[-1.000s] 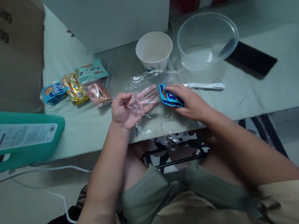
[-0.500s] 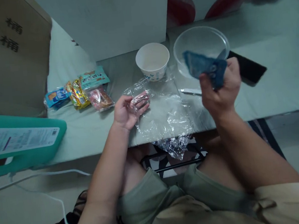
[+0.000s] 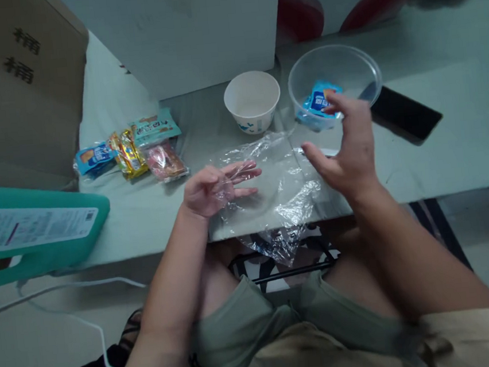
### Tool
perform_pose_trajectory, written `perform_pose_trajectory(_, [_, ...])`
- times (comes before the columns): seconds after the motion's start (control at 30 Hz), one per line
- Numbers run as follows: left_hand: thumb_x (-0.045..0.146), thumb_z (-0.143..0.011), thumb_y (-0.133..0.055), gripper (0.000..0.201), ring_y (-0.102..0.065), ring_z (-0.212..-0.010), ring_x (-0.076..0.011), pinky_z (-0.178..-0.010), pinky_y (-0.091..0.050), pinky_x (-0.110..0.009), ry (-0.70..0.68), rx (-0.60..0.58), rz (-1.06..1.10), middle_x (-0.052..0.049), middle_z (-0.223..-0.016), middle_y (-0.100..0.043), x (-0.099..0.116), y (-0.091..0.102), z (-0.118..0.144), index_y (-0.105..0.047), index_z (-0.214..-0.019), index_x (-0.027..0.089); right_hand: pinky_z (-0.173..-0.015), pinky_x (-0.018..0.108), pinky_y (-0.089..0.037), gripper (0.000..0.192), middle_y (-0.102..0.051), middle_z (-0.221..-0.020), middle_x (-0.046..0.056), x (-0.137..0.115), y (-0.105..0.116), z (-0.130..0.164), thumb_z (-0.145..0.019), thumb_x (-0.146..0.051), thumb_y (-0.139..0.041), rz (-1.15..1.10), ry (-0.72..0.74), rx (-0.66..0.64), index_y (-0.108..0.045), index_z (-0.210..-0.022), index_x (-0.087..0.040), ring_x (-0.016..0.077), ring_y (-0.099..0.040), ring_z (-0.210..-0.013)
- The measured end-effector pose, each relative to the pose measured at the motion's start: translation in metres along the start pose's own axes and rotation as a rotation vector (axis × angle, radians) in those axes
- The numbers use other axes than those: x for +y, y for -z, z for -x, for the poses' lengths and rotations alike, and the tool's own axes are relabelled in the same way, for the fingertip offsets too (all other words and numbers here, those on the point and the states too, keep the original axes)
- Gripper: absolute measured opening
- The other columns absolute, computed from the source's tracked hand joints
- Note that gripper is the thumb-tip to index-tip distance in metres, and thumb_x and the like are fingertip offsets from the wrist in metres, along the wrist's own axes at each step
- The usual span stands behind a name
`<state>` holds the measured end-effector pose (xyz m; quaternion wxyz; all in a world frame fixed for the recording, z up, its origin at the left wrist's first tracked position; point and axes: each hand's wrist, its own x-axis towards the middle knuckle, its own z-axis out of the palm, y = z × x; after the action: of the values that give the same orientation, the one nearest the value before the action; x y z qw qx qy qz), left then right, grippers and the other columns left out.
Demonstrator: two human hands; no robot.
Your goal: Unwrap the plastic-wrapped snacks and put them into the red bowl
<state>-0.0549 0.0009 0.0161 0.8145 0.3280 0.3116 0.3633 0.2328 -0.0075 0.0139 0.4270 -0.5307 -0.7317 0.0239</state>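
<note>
My left hand (image 3: 206, 192) pinches the edge of a crinkled clear plastic bag (image 3: 289, 199) between thumb and forefinger, with the other fingers stretched out against the film. The bag lies on the table and hangs over its front edge. My right hand (image 3: 356, 152) holds nothing; its thumb and fingers are apart just in front of a clear plastic bowl (image 3: 360, 60). Inside that bowl lies a blue snack packet (image 3: 313, 113), partly covered by my fingertips. A white patterned bowl (image 3: 252, 95) stands to the left of it. A slim whitish tool (image 3: 329, 152) is partly hidden behind my right thumb.
Several wrapped snacks (image 3: 129, 151) lie at the left. A black phone (image 3: 408, 114) rests right of the clear bowl. A white box (image 3: 195, 32), a red-and-white carton (image 3: 352, 0) and a cardboard box (image 3: 16, 107) stand behind. A green jug (image 3: 95, 212) is at the left edge.
My right hand has let go of the blue snack packet, which now lies in the clear bowl, and its fingers have opened. My left hand still holds the plastic bag.
</note>
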Motion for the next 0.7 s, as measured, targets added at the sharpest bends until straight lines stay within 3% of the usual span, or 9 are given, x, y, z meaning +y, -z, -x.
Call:
perform_pose_trajectory(0.1, [0.038, -0.056, -0.072, 0.046, -0.064, -0.122, -0.0482, -0.085, -0.059, -0.065, 0.031, -0.039, 0.013, -0.013, -0.116, -0.076, 0.002, 0.003, 0.006, -0.034, -0.046, 0.016, -0.101, 0.057, -0.052, 0.076, -0.054, -0.140, 0.014, -0.007, -0.010, 0.014, -0.084, -0.047, -0.069, -0.192, -0.061, -0.154, -0.036, -0.151, -0.029, 0.0344, -0.057, -0.127])
perform_pose_trajectory(0.2, [0.044, -0.052, -0.077, 0.058, -0.070, -0.107, -0.0489, -0.079, -0.059, -0.066, 0.112, -0.129, 0.020, -0.015, -0.104, -0.077, 0.001, 0.006, 0.013, -0.028, -0.044, 0.015, -0.110, 0.058, -0.047, 0.088, -0.045, -0.155, 0.015, -0.005, -0.021, 0.014, -0.077, -0.054, -0.074, -0.344, -0.176, -0.259, -0.036, -0.151, -0.028, 0.0367, -0.049, -0.140])
perform_pose_trajectory(0.27, [0.046, -0.050, -0.079, 0.061, -0.073, -0.096, -0.0486, -0.077, -0.058, -0.069, 0.175, -0.200, 0.015, -0.017, -0.094, -0.076, 0.000, 0.008, 0.016, -0.028, -0.043, 0.015, -0.115, 0.056, -0.043, 0.077, -0.047, -0.155, 0.014, -0.007, -0.025, 0.009, -0.074, -0.057, -0.077, -0.457, -0.219, -0.302, -0.049, -0.139, -0.027, 0.0356, -0.047, -0.143])
perform_pose_trajectory(0.33, [0.048, -0.049, -0.080, 0.060, -0.074, -0.090, -0.0482, -0.077, -0.056, -0.071, 0.203, -0.217, -0.010, -0.017, -0.089, -0.075, 0.001, 0.010, 0.019, -0.029, -0.043, 0.016, -0.112, 0.052, -0.046, 0.051, -0.062, -0.139, 0.013, -0.011, -0.025, 0.004, -0.074, -0.057, -0.076, -0.590, -0.277, -0.394, -0.061, -0.111, -0.024, 0.0326, -0.057, -0.132])
perform_pose_trajectory(0.43, [0.047, -0.052, -0.077, 0.052, -0.074, -0.090, -0.0436, -0.077, -0.058, -0.064, 0.109, -0.027, -0.109, -0.017, -0.086, -0.073, 0.007, 0.018, 0.019, -0.034, -0.045, 0.018, -0.088, 0.043, -0.057, 0.034, -0.073, -0.093, 0.007, -0.019, -0.019, 0.002, -0.076, -0.050, -0.075, -0.723, -0.453, -0.514, -0.053, -0.080, -0.023, 0.0229, -0.071, -0.091])
perform_pose_trajectory(0.53, [0.042, -0.063, -0.071, 0.037, -0.071, -0.070, -0.0247, -0.059, -0.057, -0.038, -0.070, 0.280, -0.186, -0.011, -0.075, -0.068, 0.017, 0.030, 0.013, -0.045, -0.050, 0.019, -0.055, 0.030, -0.048, 0.029, -0.064, -0.065, -0.002, -0.020, -0.013, 0.004, -0.076, -0.042, -0.072, -0.728, -0.652, -0.453, -0.049, -0.081, -0.025, 0.0136, -0.058, -0.056])
perform_pose_trajectory(0.6, [0.037, -0.070, -0.070, 0.026, -0.053, -0.046, -0.0108, -0.042, -0.043, -0.023, -0.166, 0.434, -0.225, -0.003, -0.055, -0.055, 0.023, 0.036, 0.007, -0.057, -0.057, 0.018, -0.045, 0.026, -0.036, 0.023, -0.053, -0.052, -0.007, -0.016, -0.008, 0.005, -0.078, -0.038, -0.069, -0.678, -0.734, -0.401, -0.050, -0.085, -0.026, 0.0110, -0.047, -0.044])
perform_pose_trajectory(0.67, [0.032, -0.072, -0.072, 0.019, -0.038, -0.035, -0.0050, -0.033, -0.027, -0.017, -0.254, 0.551, -0.293, 0.004, -0.045, -0.041, 0.026, 0.038, 0.001, -0.064, -0.062, 0.017, -0.042, 0.026, -0.030, 0.019, -0.045, -0.045, -0.009, -0.012, -0.005, 0.005, -0.078, -0.035, -0.068, -0.600, -0.764, -0.396, -0.055, -0.087, -0.025, 0.0105, -0.040, -0.040])
perform_pose_trajectory(0.7, [0.030, -0.071, -0.074, 0.019, -0.037, -0.034, -0.0041, -0.031, -0.023, -0.017, -0.293, 0.593, -0.330, 0.005, -0.044, -0.041, 0.026, 0.038, -0.001, -0.065, -0.061, 0.016, -0.043, 0.026, -0.031, 0.017, -0.046, -0.046, -0.008, -0.010, -0.004, 0.005, -0.078, -0.034, -0.068, -0.570, -0.765, -0.402, -0.057, -0.088, -0.024, 0.0106, -0.041, -0.041])
